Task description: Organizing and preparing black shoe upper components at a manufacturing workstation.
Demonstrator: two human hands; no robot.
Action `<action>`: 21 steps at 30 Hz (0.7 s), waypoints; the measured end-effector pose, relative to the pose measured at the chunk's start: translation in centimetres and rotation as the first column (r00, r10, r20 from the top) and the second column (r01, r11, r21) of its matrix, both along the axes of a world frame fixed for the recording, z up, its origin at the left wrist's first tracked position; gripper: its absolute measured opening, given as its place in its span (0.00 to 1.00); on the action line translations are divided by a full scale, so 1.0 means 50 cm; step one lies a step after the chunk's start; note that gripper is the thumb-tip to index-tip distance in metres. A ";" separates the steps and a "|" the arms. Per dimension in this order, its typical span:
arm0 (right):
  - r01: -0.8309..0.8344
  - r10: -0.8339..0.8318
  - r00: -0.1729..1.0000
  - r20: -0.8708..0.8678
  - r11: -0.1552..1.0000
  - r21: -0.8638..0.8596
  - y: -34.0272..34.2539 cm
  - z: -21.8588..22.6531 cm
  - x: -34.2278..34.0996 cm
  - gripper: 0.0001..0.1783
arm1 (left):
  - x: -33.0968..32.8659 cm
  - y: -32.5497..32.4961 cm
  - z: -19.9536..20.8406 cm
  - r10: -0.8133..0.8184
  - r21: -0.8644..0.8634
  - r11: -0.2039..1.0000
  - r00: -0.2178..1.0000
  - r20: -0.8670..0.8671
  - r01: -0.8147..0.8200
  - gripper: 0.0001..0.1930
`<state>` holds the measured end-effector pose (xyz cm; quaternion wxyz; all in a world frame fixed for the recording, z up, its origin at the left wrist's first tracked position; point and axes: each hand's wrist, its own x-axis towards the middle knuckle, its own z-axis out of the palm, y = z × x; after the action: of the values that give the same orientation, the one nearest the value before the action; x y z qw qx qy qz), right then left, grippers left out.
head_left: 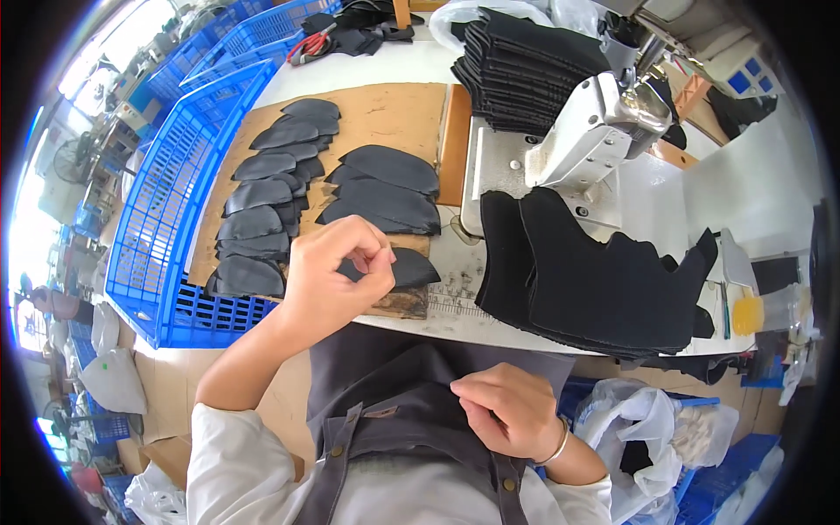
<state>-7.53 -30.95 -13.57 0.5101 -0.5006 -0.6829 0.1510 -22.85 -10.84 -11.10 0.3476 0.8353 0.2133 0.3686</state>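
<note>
My left hand is over the near part of the cardboard sheet, its thumb and forefinger pinched together. Anything between those fingertips is too small to make out. Beneath it, partly covered by the hand, lies a curved black piece of leather-like material. Farther up the cardboard, similar black pieces overlap in a short row. To the left, a longer column of smaller black pieces runs away from me. Above my apron, close to my body, my right hand is closed with its fingers curled; nothing shows in it.
A white sewing machine stands right of the cardboard. Stacked black cut pieces lie before it, with another pile behind. A blue crate borders the left side. Red-handled scissors rest at the back.
</note>
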 end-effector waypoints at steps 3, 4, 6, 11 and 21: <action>0.115 -0.115 0.993 0.029 0.993 0.004 0.008 -0.012 -0.010 0.15 | 0.002 -0.001 0.006 -0.012 -0.091 0.996 1.000 -0.008 0.012 0.09; 0.122 -0.121 0.993 0.012 0.988 -0.093 0.008 -0.012 -0.016 0.13 | 0.003 -0.004 0.013 -0.045 -0.054 0.998 0.978 -0.205 0.035 0.11; 0.077 -0.074 0.997 0.033 0.990 -0.115 0.011 -0.025 -0.021 0.13 | 0.012 -0.014 -0.009 -0.010 0.206 0.976 0.953 -0.303 0.076 0.14; 0.007 0.001 0.999 0.052 0.990 -0.141 0.011 -0.035 -0.027 0.14 | 0.030 -0.054 -0.058 0.212 0.440 0.897 0.908 -0.360 -0.035 0.16; 0.433 -0.416 0.896 -0.153 0.895 0.107 0.022 0.006 -0.036 0.20 | -0.003 -0.081 0.102 -0.314 -0.205 0.926 0.948 0.051 0.318 0.09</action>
<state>-9.33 -29.83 -13.29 0.6061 -0.5908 -0.5322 0.0196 -22.98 -14.90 -6.01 0.4908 0.8140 0.1110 0.2902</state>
